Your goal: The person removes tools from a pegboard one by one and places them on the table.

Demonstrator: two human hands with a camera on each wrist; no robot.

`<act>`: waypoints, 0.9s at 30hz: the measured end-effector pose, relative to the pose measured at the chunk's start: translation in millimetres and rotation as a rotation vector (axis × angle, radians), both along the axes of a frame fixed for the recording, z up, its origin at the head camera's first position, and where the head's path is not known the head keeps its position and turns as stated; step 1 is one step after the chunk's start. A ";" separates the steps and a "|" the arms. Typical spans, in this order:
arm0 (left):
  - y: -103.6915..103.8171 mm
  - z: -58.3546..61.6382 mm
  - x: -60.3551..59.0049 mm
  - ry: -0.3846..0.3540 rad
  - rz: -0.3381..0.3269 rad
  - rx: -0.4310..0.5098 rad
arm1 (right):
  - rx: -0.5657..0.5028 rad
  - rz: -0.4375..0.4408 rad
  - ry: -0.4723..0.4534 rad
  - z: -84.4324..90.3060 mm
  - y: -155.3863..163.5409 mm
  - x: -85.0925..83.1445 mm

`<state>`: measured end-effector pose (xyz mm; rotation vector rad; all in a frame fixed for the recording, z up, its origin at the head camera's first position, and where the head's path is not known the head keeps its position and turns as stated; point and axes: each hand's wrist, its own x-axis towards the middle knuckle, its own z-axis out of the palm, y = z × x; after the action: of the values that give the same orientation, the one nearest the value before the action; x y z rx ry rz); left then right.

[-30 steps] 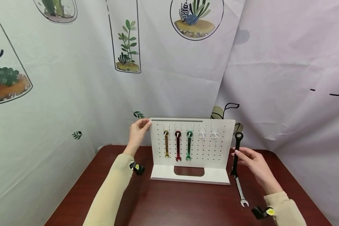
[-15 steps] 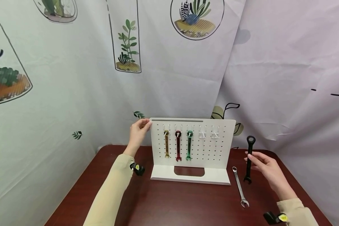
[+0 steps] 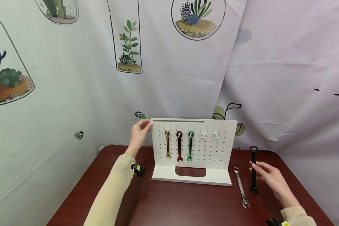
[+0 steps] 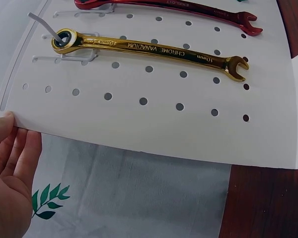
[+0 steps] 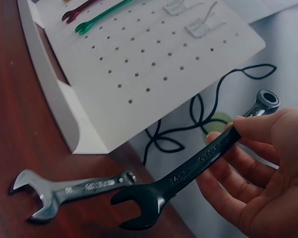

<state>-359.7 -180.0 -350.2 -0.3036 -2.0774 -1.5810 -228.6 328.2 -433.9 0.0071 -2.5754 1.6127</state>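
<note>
My left hand (image 3: 139,133) pinches the upper left corner of a white pegboard stand (image 3: 212,157) between thumb and fingers. In my right hand (image 3: 272,180) is a black combination wrench (image 5: 188,166), gripped at its shaft with the ring end up and the open end down. To its left a silver combination wrench (image 3: 241,188) lies on the table. On the pegboard's hooks hang a gold wrench (image 4: 149,48), a red wrench (image 3: 179,147) and a green wrench (image 3: 190,147), ring ends up.
Two white hooks (image 3: 203,135) on the right of the pegboard carry nothing. The stand sits on a dark red table (image 3: 180,204). Behind it hangs a pale cloth (image 3: 169,91) printed with plants in jars.
My right hand has moved right and then down with the black wrench, away from the pegboard and out from over the silver wrench. My left hand stays at the board's corner.
</note>
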 end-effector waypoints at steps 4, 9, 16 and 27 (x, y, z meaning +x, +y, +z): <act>6.0 10.5 10.9 -0.007 0.003 -0.007 | 0.002 0.002 -0.026 -8.6 2.8 0.7; 5.5 11.1 13.5 -0.003 -0.003 -0.009 | 0.006 0.001 -0.070 -16.9 4.3 1.9; -2.0 -3.4 -3.9 -0.013 -0.018 0.014 | -0.011 -0.005 -0.081 -24.6 4.4 3.4; -1.3 -2.7 -3.5 -0.002 -0.031 0.041 | 0.036 -0.022 -0.184 -33.1 9.2 -4.3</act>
<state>-363.2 -181.3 -352.9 -0.3210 -2.0478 -1.6408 -232.9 337.4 -467.0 -0.1738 -2.7282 1.6300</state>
